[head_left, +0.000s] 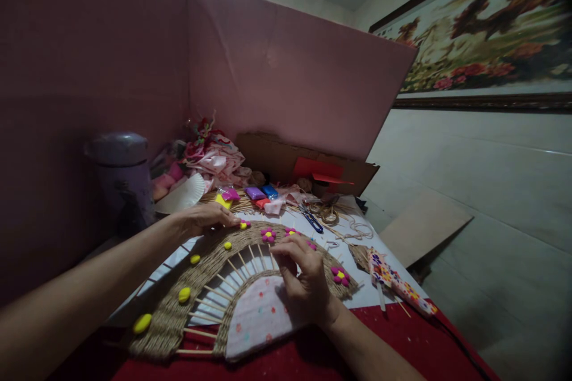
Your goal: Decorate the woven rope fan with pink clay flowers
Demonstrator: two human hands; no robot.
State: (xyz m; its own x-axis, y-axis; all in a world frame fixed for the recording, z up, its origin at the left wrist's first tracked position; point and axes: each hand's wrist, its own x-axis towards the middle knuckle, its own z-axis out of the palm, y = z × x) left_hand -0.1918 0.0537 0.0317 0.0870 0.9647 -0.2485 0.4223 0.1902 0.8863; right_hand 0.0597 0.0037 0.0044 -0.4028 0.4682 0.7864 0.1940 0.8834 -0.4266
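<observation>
A half-round fan (172, 303) of twine woven over thin wooden sticks lies before me, with a pale spotted fabric panel (259, 315) at its centre. Yellow clay dots (184, 294) run along its left side; magenta clay flowers with yellow centres (268, 235) sit along the top and right. My left hand (208, 218) reaches the upper rim, its fingers closed together at a partly petalled clay flower (244, 225). Over the sticks and right part of the fan is my right hand (304, 271), thumb and fingers curled into a pinch; whatever it may hold is too small to tell.
Packs of coloured clay (254, 193), scissors (311, 219) and twine lie behind the fan. A purple lidded container (123, 178) stands left, near crumpled pink fabric (218, 158). On the right lies a flower-patterned glue gun (397, 280) with a cord. Pink boards (286, 65) enclose the back.
</observation>
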